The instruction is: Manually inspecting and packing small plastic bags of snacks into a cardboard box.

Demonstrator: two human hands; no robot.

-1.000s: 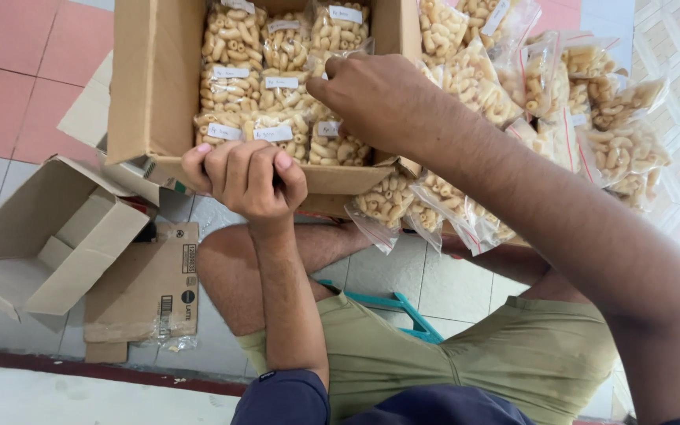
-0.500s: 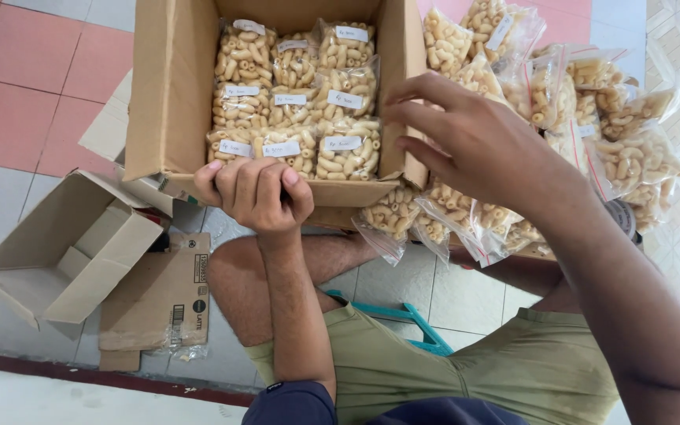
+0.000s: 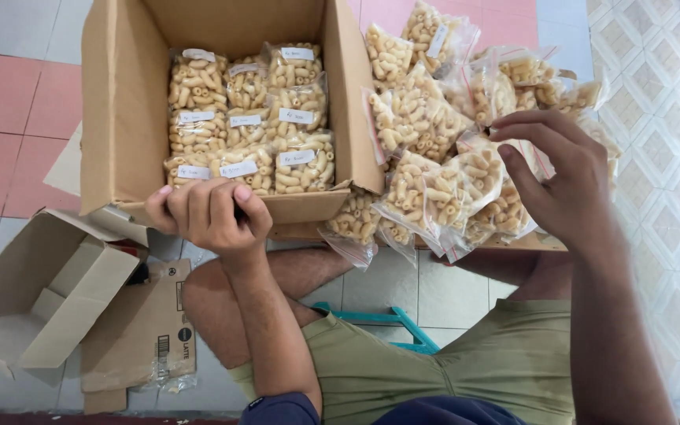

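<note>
Your left hand point(image 3: 210, 211) gripped the near flap of the cardboard box point(image 3: 123, 118), your right hand point(image 3: 564, 177) open, fingers spread over the pile of snack bags point(image 3: 434, 181) beside the box, more bags packed inside.

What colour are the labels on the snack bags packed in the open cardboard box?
White, on clear snack bags of pale beige snacks, in the cardboard box. Head view, the only one.

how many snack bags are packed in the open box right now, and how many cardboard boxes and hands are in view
Snack bags in the open box: 9
Cardboard boxes, the open box and an empty box on the floor: 2
Hands, left hand and right hand: 2
Total: 13
</note>
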